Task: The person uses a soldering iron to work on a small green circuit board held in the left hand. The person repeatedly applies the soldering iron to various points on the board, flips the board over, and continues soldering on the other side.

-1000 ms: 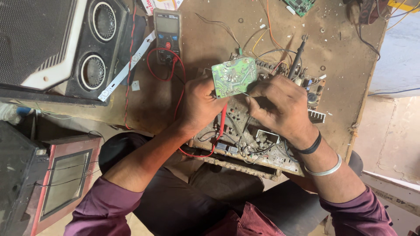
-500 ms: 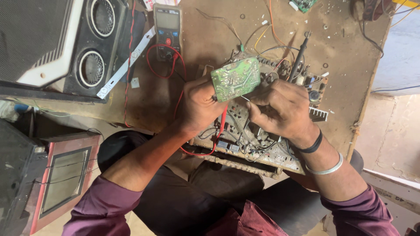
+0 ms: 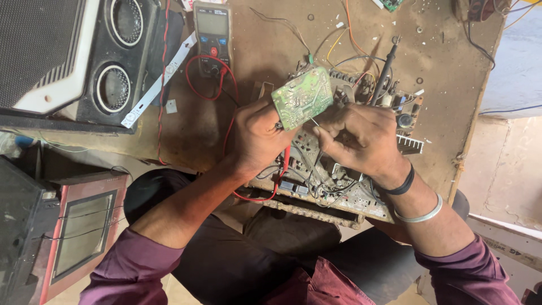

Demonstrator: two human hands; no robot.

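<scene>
While your left hand [image 3: 257, 138] grips the small green printed circuit board [image 3: 302, 97] by its lower-left edge and tilts it up, your right hand [image 3: 358, 138] is closed around a thin black probe [image 3: 320, 148], its fingers pinched at the board's lower-right corner. A red test lead [image 3: 285, 164] runs under your left palm. Both hands sit over the large, dusty grey circuit board [image 3: 333, 189], which lies at the near edge of the brown wooden worktop [image 3: 446, 73]. At eleven o'clock from the green board lies a grey digital multimeter [image 3: 213, 36], and at nine o'clock stands a black twin-cone speaker cabinet [image 3: 84, 56]. A black soldering iron [image 3: 387, 68] lies at two o'clock.
</scene>
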